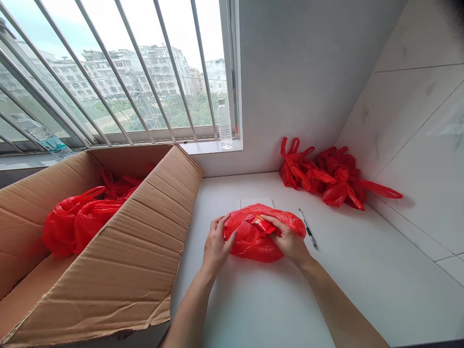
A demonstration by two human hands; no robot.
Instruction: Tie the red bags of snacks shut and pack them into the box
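Note:
A red plastic bag lies on the white counter in front of me. My left hand grips its left side with curled fingers. My right hand pinches a small red packet at the bag's top, partly tucked among the folds. A white sheet of paper lies flat just behind the bag. A black pen rests to the right of my right hand.
An open cardboard box at the left holds several filled red bags. More tied red bags are piled in the back right corner by the tiled wall. A clear water bottle stands on the barred window's sill.

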